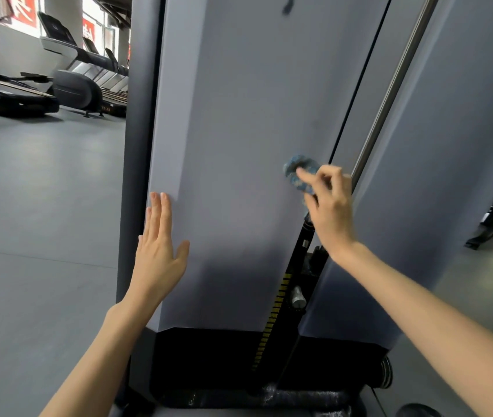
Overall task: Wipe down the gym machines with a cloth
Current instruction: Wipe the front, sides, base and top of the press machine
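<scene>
Right hand [329, 212], as I read it from the head view, pinches a crumpled blue cloth [297, 173] against the grey machine panel [239, 115], near the panel's right edge. Left hand [157, 251] is flat, fingers straight and holding nothing, at the panel's left edge. Right of the panel I see a chrome rod [389, 94] and a yellow-marked weight scale [273, 314]; treadmills [13, 97] stand well left of it.

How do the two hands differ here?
The left hand is flat, fingers straight, against the grey panel, holding nothing; the right hand pinches the blue cloth with curled fingers. The left hand is lower in view than the right. Both are bare and at the same panel.
</scene>
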`<control>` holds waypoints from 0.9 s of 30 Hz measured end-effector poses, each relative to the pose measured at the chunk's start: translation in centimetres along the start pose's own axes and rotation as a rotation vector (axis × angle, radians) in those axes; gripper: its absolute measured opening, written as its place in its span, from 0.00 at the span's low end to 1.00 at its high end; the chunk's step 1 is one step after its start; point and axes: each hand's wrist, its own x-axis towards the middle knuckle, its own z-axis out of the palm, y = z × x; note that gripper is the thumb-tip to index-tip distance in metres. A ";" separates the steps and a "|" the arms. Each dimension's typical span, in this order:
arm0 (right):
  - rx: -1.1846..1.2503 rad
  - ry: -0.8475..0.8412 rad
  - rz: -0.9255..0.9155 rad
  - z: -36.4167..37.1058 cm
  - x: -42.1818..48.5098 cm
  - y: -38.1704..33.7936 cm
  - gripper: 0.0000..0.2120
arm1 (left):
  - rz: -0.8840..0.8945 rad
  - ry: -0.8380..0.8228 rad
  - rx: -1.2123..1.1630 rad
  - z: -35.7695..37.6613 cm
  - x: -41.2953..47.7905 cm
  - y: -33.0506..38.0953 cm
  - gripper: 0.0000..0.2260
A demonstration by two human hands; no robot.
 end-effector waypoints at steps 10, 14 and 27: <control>-0.073 -0.289 -0.429 0.7 -7.7 -1.7 0.18 | 0.009 -0.010 0.032 -0.3 0.0 -0.1 0.39; -0.036 -0.035 -0.028 0.5 -2.1 -1.5 0.24 | 0.024 -0.004 0.038 -0.3 0.1 -0.4 0.39; 0.114 -0.106 0.226 4.7 -15.1 -7.6 0.22 | 0.035 0.024 0.039 0.1 0.3 -0.4 0.34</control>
